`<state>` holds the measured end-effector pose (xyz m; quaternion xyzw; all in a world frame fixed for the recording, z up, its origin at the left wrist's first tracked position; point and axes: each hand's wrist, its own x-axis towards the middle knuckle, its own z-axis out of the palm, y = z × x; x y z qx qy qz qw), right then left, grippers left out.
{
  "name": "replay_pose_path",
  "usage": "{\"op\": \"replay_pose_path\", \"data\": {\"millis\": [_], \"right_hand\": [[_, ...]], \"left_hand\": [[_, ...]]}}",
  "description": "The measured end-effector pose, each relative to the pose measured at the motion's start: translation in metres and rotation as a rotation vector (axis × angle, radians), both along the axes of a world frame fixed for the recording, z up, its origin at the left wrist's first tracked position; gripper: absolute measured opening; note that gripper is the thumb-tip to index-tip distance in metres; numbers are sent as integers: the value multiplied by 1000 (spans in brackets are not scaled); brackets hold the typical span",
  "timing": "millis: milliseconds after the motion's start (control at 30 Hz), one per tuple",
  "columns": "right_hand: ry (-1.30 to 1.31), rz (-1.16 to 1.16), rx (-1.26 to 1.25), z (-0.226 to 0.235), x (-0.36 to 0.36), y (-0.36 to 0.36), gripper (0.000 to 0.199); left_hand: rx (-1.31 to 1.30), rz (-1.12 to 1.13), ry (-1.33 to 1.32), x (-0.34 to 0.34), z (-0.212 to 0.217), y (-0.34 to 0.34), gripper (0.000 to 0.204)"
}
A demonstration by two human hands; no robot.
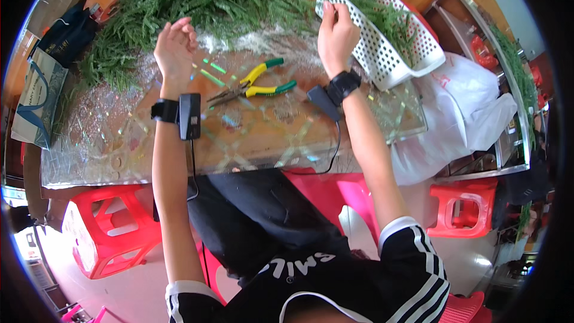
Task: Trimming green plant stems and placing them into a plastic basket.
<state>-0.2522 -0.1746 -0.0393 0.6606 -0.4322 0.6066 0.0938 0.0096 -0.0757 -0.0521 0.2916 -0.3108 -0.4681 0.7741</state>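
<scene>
My left hand (175, 49) is raised over the near edge of a heap of green artificial pine sprigs (197, 0). Its fingers are loosely curled and a little apart, with nothing visible in them. My right hand (338, 34) is beside the left wall of a white perforated plastic basket (382, 63). Thumb and fingers are pressed together there; whether something thin is between them I cannot make out. More green sprigs (391, 21) lie inside the basket. Pliers with yellow and green handles (257, 84) rest on the table between my forearms, touched by neither hand.
The patterned table (269, 137) carries pale debris (251, 42) near the heap. Paper bags (39, 96) stand at the left edge. A white plastic bag (460, 107) hangs by the right corner. Red stools (113, 227) are below. A cable (335, 149) runs from each wrist device.
</scene>
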Motion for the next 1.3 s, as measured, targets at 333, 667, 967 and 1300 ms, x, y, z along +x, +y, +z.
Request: {"op": "replay_pose_path", "data": {"millis": [333, 667, 967, 1300], "right_hand": [[-1000, 1367, 1026, -2, 10, 18, 23], [-889, 1511, 1066, -3, 27, 37, 18], [-768, 1309, 1081, -5, 32, 44, 14], [-537, 1268, 1085, -14, 34, 39, 15]], "left_hand": [[-7, -115, -311, -34, 13, 7, 33], [140, -136, -761, -58, 15, 4, 22], [-30, 90, -1084, -80, 4, 3, 29], [-85, 241, -1338, -82, 6, 8, 23]]}}
